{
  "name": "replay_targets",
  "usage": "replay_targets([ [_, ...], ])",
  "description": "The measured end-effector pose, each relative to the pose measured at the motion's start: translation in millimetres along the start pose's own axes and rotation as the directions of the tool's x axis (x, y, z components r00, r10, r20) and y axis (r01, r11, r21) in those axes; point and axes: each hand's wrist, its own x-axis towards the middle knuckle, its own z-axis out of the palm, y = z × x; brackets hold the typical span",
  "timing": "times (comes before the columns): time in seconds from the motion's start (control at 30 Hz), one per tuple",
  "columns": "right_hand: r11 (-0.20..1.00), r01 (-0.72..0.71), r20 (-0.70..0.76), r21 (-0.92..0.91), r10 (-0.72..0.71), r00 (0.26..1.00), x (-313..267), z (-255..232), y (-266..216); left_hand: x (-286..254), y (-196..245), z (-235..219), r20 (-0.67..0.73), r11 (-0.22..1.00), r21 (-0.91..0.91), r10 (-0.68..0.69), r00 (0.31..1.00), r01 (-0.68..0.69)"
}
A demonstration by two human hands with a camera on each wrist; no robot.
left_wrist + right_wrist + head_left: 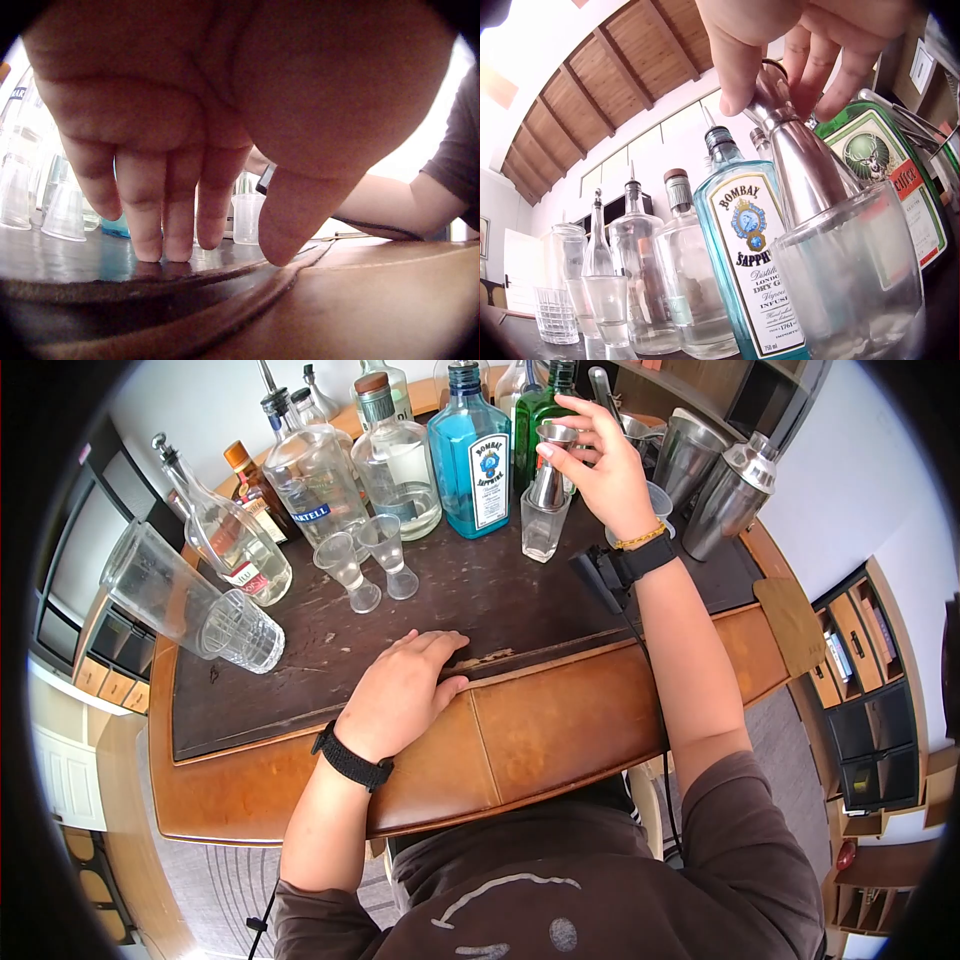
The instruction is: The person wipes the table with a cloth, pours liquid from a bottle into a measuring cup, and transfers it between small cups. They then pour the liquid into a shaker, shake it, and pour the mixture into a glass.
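My right hand (pixel 615 485) pinches a steel double jigger (pixel 548 488) near its upper cup, between thumb and fingers. The jigger's lower cup sits within the mouth of a small clear glass (pixel 541 538), tilted slightly in the right wrist view. Close behind stand a blue gin bottle (pixel 742 247) and a green bottle (pixel 889 165) with a stag label. My left hand (pixel 402 682) rests at the front edge of the dark tabletop, fingers extended and fingertips touching the surface; it holds nothing. Two small clear measuring glasses, one of them (pixel 345 570) nearer me, stand beyond it.
A steel shaker (pixel 732 495) and a metal tin (pixel 688 452) stand at the right. Several clear bottles, among them a large one (pixel 318 485), line the back. A tall clear mixing glass (pixel 160 580) and a cut-glass tumbler (pixel 245 632) are at left.
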Motion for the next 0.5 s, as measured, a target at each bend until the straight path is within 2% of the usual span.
replay_targets([
  [0.1, 0.999, -0.043, 0.006, -0.001, 0.043, 0.999, -0.6, -0.8, -3.8, 0.2, -0.2, -0.2, 0.002, 1.0, 0.0, 0.001, 1.0, -0.001],
  [0.37, 0.996, 0.016, -0.015, -0.084, -0.017, 1.0, 0.4, 0.0, -7.8, -0.2, -0.5, 1.0, -0.005, 1.0, 0.003, -0.002, 1.0, 0.002],
  [0.5, 1.0, 0.003, -0.018, -0.03, -0.004, 1.0, -2.6, -1.8, -8.4, -0.5, -1.9, 2.2, -0.015, 1.0, 0.002, 0.009, 1.0, -0.009],
])
